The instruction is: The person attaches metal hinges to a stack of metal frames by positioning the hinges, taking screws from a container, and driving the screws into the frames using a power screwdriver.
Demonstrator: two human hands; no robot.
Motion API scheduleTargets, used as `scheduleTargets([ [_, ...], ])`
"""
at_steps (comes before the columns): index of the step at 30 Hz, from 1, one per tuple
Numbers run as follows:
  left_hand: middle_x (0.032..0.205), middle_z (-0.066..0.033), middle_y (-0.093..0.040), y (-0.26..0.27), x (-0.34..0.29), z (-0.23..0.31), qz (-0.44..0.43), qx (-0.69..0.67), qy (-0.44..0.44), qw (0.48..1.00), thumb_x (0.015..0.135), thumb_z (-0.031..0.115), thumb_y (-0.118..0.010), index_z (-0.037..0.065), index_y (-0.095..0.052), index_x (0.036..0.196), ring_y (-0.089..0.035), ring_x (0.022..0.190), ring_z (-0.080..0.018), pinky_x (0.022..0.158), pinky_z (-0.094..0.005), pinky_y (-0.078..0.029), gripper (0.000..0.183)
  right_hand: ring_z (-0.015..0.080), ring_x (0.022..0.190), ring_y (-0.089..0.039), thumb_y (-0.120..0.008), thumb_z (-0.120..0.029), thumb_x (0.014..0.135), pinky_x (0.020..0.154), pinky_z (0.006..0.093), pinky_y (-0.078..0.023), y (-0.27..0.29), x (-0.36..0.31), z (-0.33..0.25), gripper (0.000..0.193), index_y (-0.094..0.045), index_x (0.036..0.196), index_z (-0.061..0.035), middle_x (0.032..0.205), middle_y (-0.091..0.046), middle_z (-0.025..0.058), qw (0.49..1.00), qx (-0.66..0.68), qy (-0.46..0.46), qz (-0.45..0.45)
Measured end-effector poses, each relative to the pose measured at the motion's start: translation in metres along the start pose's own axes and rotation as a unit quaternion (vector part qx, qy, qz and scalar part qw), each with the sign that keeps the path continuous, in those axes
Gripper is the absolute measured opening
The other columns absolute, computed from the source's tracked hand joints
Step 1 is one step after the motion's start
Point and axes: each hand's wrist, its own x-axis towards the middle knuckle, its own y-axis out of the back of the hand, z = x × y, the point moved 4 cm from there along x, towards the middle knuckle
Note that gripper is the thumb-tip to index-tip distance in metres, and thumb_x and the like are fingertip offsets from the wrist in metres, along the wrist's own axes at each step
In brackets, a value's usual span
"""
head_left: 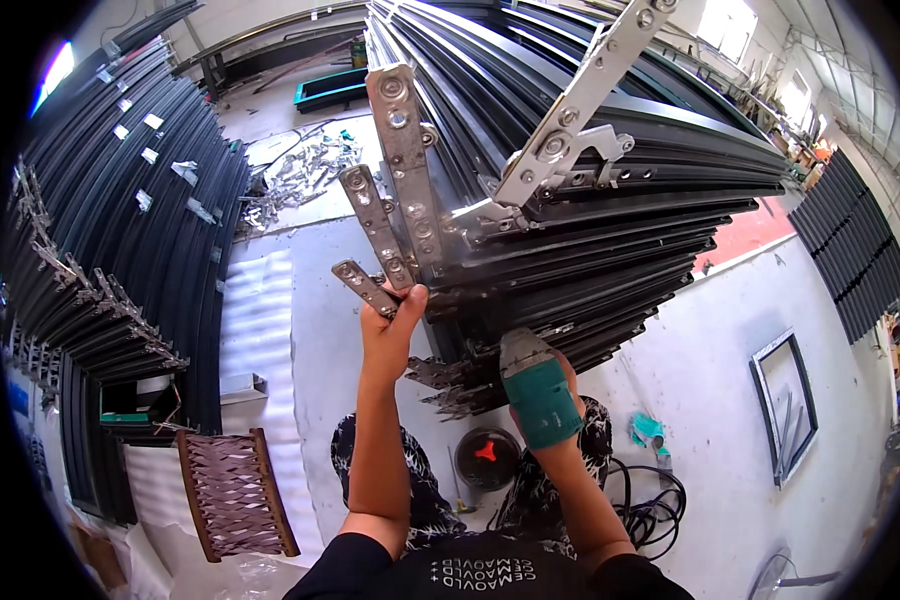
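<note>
In front of me is a large stack of black metal frames (610,235), with several silver hinge arms standing out from its near end. My left hand (395,315) is closed around the lower end of a short hinge arm (363,287) at the stack's left corner. A longer hinge arm (400,150) rises just above that hand. My right hand (567,385) grips a teal power drill (542,400), its grey nose pointed at the frame ends. The drill's tip and whatever it touches are hard to make out.
More black frames (140,190) are stacked at the left. A brown woven stool (238,495) stands at lower left. Between my knees is a round dark container (487,457) with something orange. Coiled black cable (660,510) lies on the floor, and a small frame (783,405) lies at right.
</note>
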Motion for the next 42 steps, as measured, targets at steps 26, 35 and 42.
scheduleTargets([
  [26,0.072,0.0069,-0.043,0.006,0.001,-0.005,-0.021,0.001,0.015,1.000,0.090,0.015,-0.059,0.006,-0.053,0.078,-0.036,0.066,-0.0035,0.057,-0.0211,-0.030,0.016,0.0213,0.084,-0.060,-0.069,0.001,0.076,0.075,0.0336,-0.049,-0.023,-0.030,0.018,0.069,-0.032,0.134,-0.0028,0.100,-0.056,0.0092,0.893,0.345,-0.289,-0.027],
  [35,0.065,0.0071,-0.040,0.002,0.001,-0.001,-0.012,-0.009,0.009,1.000,0.090,0.015,-0.057,0.008,-0.052,0.075,-0.033,0.059,-0.0035,0.053,-0.0220,-0.026,0.017,0.0276,0.107,-0.054,-0.069,-0.010,0.079,0.089,0.0366,-0.044,-0.016,-0.017,0.019,0.047,-0.051,0.121,-0.0020,0.132,-0.042,0.0150,0.971,0.189,-0.133,-0.054],
  [42,0.065,0.0067,-0.040,0.002,0.001,-0.003,-0.010,-0.007,0.004,1.000,0.090,0.015,-0.057,0.008,-0.050,0.074,-0.033,0.059,-0.0034,0.053,-0.0219,-0.026,0.019,0.0098,0.059,-0.052,-0.065,-0.004,0.083,0.056,0.0250,-0.042,-0.020,-0.026,0.009,0.012,-0.060,0.094,-0.0034,0.073,-0.057,0.0012,0.949,0.257,-0.181,-0.034],
])
